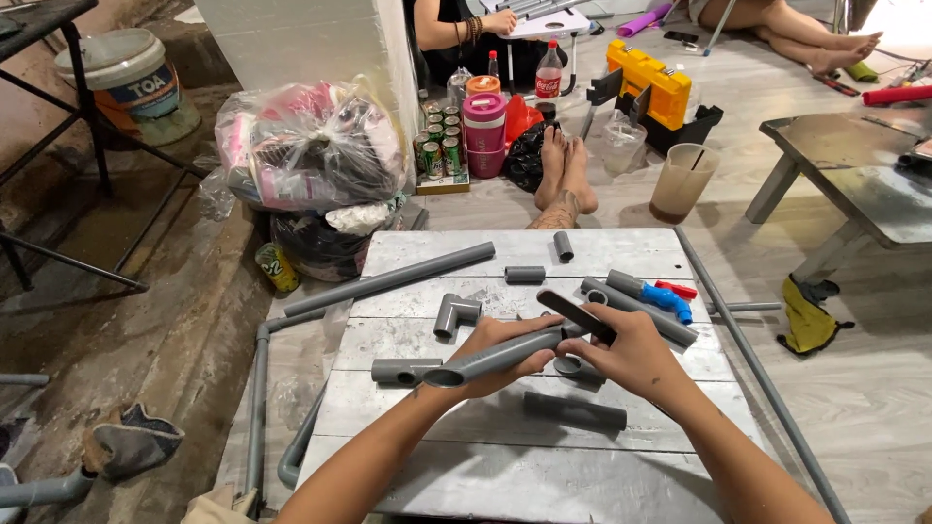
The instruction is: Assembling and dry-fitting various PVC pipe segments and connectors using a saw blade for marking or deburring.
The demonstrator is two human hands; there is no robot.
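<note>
Low on a wooden floor sat a pale, scuffed worktop [544, 485], and at the middle of the frame a short grey pipe [490, 360] was held just above it, its open end towards the lower left. The left hand [505, 351] had its fingers clamped around the pipe's middle, while the right hand [626, 354] had its fingers closed on a flat dark strip [575, 313], seemingly a file, laid against the pipe's far end. Just left of the pipe lay a grey tee fitting [403, 370], above it a grey elbow [454, 313], and below the hands a loose pipe stub [575, 411]. A long pipe [393, 278] slanted across the upper left of the board, and a blue-and-red valve [670, 298] rested to the upper right. Judging by the grip, the strip could skid off the rounded rim and scrape the left fingers, or the pipe could twist, since nothing braced it.
</note>
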